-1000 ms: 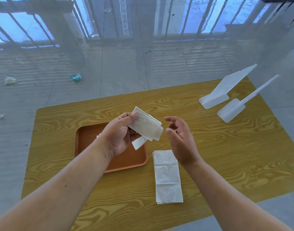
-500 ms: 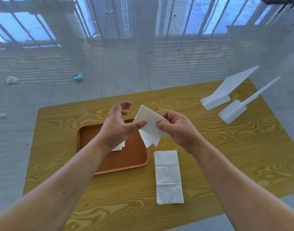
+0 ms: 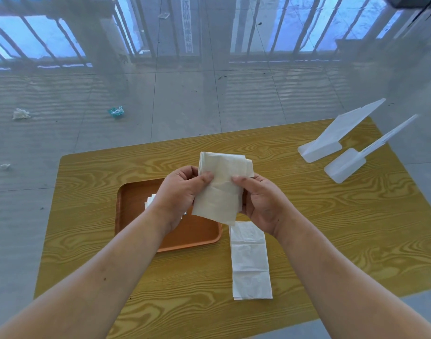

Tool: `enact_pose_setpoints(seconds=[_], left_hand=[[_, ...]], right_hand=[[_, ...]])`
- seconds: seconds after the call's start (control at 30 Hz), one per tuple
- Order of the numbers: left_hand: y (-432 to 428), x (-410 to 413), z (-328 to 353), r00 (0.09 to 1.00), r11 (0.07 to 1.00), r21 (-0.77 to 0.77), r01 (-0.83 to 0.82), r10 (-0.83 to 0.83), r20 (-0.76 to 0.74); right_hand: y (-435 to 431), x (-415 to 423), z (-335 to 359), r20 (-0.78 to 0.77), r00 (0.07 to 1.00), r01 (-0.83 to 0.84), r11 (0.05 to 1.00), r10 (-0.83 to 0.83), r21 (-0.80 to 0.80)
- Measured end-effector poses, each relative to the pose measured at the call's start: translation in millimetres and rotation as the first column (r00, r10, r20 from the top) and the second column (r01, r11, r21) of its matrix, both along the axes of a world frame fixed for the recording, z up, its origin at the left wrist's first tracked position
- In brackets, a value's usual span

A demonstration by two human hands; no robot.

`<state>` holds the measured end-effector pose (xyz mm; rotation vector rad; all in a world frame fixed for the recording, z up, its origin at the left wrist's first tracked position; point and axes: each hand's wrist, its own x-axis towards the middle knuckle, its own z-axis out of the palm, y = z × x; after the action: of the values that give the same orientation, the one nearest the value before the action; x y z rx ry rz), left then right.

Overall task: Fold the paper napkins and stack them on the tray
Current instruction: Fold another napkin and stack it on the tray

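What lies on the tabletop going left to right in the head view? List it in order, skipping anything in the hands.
Orange tray with folded napkins on it → long unfolded napkin flat on the table → first white plastic stand → second white plastic stand.

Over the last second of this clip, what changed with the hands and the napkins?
The right hand, free a second ago, closed in and took hold of the napkin that the left hand alone held; both now grip it, opened out flatter, over the tray. The unfolded napkin strip on the table and the white stands stayed put.
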<state>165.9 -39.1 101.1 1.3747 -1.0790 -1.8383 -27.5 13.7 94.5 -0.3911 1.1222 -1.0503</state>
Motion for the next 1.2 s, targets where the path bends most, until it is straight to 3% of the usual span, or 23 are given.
enact_pose_setpoints(seconds=[0.27,0.53,0.67,0.83,1.0,1.07,1.13,1.2], left_hand=[[0,43,-19,0.998,0.996,0.081,0.029,-0.025,-0.051],[-10,103,-38,0.987,0.977,0.213,0.009,0.026,-0.16],[-13,125,-47,0.999,0.992,0.127,0.028,-0.024,-0.029],[-19,138,-68,0.974,0.999,-0.027,0.038,-0.031,0.222],[-30,144,-92,0.906,0.981,-0.169,0.091,-0.011,0.423],[-33,145,-99,0.849,0.969,-0.195,0.153,-0.028,0.528],[-34,144,-104,0.697,0.938,-0.188,0.292,-0.074,0.713],[-30,138,-104,0.578,0.908,-0.181,0.378,-0.079,0.812]], right_hand=[[-10,41,-11,-0.068,0.994,-0.079,0.996,0.082,0.052],[-26,82,-22,-0.132,0.964,-0.233,0.972,0.229,-0.016],[-32,90,-34,-0.001,0.958,-0.285,0.958,0.285,0.02],[-43,112,-53,-0.235,0.904,-0.343,0.934,0.358,0.102],[-55,131,-74,-0.598,0.704,-0.357,0.919,0.384,0.169],[-58,134,-82,-0.741,0.549,-0.404,0.899,0.386,0.169],[-57,133,-91,-0.89,0.312,-0.447,0.878,0.333,0.172],[-50,121,-96,-0.951,0.189,-0.413,0.899,0.243,0.148]])
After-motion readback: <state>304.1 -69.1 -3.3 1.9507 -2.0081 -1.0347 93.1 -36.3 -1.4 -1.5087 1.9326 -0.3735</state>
